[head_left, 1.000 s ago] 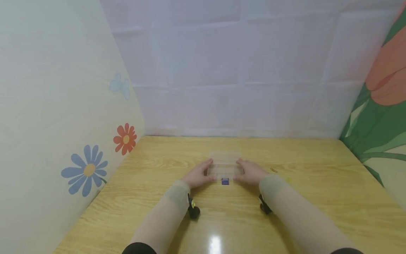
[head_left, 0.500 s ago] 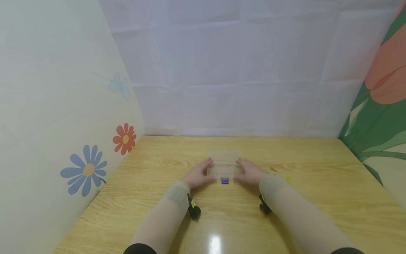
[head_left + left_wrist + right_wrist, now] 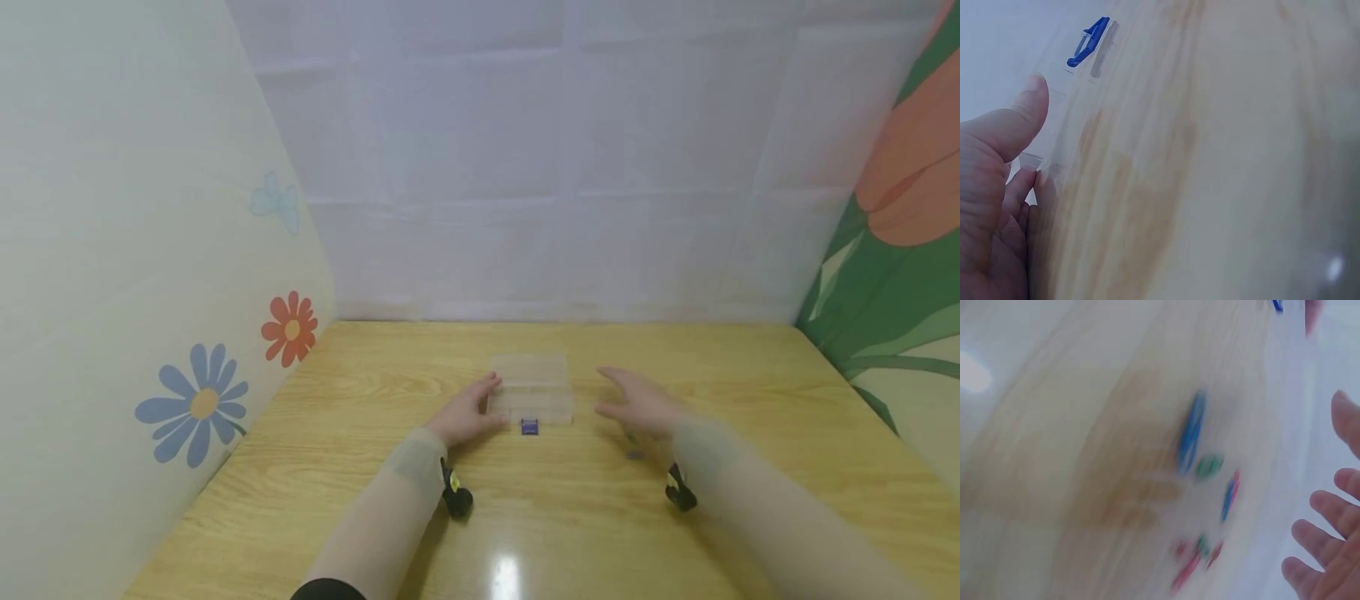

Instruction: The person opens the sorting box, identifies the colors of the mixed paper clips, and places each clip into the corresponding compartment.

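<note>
- Clear plastic box (image 3: pixel 531 385) sits on the bench (image 3: pixel 375 467), lid appears closed, blue latch (image 3: pixel 530 426) on the near side facing the person.
- L hand (image 3: pixel 468 412) rests against the box's left end, fingers fairly straight, thumb (image 3: pixel 1019 122) along the near edge; steadying it, no curled grip seen.
- R hand (image 3: pixel 637 404) is off the box, well to the right of it, above the bench; fingers (image 3: pixel 1322 515) spread and relaxed, holding nothing. Blurred in head view.
- Small coloured bits (image 3: pixel 1200 465) (blue, green, red/pink) lie loose on the bench under/near the R hand; too blurred in R wrist view to say what they are.
- Judgement: early stage. Box looks shut, no coloured bits visible inside it, though walls are clear and small so not certain.
- Left, by the look of it: latch not undone, loose bits all outside the box, none in either hand.
</note>
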Motion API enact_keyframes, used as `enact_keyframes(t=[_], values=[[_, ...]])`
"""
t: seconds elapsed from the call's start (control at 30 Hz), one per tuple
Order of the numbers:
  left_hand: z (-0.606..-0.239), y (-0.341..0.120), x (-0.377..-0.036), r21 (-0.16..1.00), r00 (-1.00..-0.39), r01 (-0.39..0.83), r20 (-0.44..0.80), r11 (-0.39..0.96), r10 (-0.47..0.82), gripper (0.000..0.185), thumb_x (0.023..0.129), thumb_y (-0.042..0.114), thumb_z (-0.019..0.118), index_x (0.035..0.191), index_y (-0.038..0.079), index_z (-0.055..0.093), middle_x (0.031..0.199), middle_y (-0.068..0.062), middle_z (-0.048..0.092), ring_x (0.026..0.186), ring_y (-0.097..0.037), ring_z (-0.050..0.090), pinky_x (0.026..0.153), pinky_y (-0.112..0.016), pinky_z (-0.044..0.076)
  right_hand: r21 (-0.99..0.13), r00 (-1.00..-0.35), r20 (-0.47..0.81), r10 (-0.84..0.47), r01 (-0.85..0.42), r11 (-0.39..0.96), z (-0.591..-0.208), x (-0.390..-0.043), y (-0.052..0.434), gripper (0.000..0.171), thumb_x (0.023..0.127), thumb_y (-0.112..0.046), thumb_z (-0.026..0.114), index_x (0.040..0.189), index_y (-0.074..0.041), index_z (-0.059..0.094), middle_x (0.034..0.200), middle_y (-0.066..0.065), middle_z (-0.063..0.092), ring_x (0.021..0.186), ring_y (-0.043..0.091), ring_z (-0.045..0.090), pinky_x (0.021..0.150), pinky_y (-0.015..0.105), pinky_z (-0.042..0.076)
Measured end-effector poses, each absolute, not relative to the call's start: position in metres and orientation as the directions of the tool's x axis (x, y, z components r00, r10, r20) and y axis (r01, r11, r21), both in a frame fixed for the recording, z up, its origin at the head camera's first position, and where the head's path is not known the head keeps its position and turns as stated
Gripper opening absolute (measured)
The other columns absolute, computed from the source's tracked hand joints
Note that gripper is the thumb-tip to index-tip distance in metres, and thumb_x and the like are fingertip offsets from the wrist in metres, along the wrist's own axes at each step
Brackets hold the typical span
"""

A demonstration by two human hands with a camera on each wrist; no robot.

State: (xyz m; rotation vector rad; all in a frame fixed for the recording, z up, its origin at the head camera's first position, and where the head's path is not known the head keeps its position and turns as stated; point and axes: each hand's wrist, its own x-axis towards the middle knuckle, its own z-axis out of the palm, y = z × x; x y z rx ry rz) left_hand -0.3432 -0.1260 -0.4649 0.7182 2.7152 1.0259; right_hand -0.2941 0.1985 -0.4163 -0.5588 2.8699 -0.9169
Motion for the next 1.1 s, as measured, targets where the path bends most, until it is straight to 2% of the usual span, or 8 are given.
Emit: enact_keyframes(t=[0.2, 0.3, 0.47, 0.7, 1.1], values=[[-0.464, -0.129, -0.34, 0.66, -0.878, 0.37, 0.018, 0.654, 0.478, 0.078, 0.088, 0.039, 0.069, 0.151, 0.013, 0.032, 0.159, -0.003, 0.02, 0.144, -0.03, 0.02, 0.116, -0.047, 0.017, -0.574, -0.948, 0.04, -0.314, -0.279, 0.77, -0.421, -0.284, 0.227, 0.073, 0.095, -0.036, 0.06, 0.147, 0.004, 0.029, 0.146, 0.03, 0.034, 0.13, 0.048, 0.036, 0.107, 0.062, 0.028], [-0.464, -0.131, -0.34, 0.669, -0.88, 0.362, 0.016, 0.649, 0.474, 0.078, 0.088, 0.039, 0.07, 0.151, 0.012, 0.032, 0.159, -0.004, 0.02, 0.144, -0.03, 0.02, 0.116, -0.048, 0.017, -0.569, -0.949, 0.041, -0.311, -0.278, 0.773, -0.425, -0.284, 0.233, 0.074, 0.095, -0.04, 0.059, 0.146, 0.006, 0.03, 0.146, 0.03, 0.035, 0.131, 0.048, 0.035, 0.108, 0.062, 0.027], [-0.464, -0.131, -0.342, 0.668, -0.882, 0.359, 0.014, 0.652, 0.472, 0.079, 0.087, 0.04, 0.07, 0.151, 0.013, 0.032, 0.159, -0.003, 0.019, 0.144, -0.03, 0.019, 0.116, -0.048, 0.017, -0.557, -0.951, 0.029, -0.308, -0.271, 0.785, -0.428, -0.283, 0.238, 0.065, 0.097, -0.033, 0.057, 0.142, 0.009, 0.036, 0.145, 0.031, 0.036, 0.132, 0.05, 0.031, 0.109, 0.063, 0.023], [-0.463, -0.129, -0.342, 0.659, -0.883, 0.351, -0.003, 0.665, 0.469, 0.08, 0.087, 0.041, 0.07, 0.151, 0.015, 0.031, 0.16, 0.0, 0.018, 0.144, -0.028, 0.018, 0.117, -0.047, 0.016, -0.53, -0.961, 0.04, -0.272, -0.251, 0.81, -0.434, -0.284, 0.246, 0.045, 0.097, -0.018, 0.056, 0.134, 0.006, 0.049, 0.138, 0.03, 0.045, 0.128, 0.051, 0.038, 0.105, 0.064, 0.028], [-0.467, -0.126, -0.345, 0.666, -0.885, 0.345, -0.004, 0.661, 0.466, 0.079, 0.087, 0.041, 0.07, 0.151, 0.016, 0.031, 0.159, 0.003, 0.018, 0.144, -0.026, 0.018, 0.117, -0.046, 0.016, -0.519, -0.992, 0.019, -0.123, -0.115, 0.847, -0.438, -0.29, 0.248, 0.035, 0.094, -0.017, 0.059, 0.123, 0.004, 0.06, 0.127, 0.028, 0.056, 0.119, 0.049, 0.047, 0.101, 0.063, 0.035]])
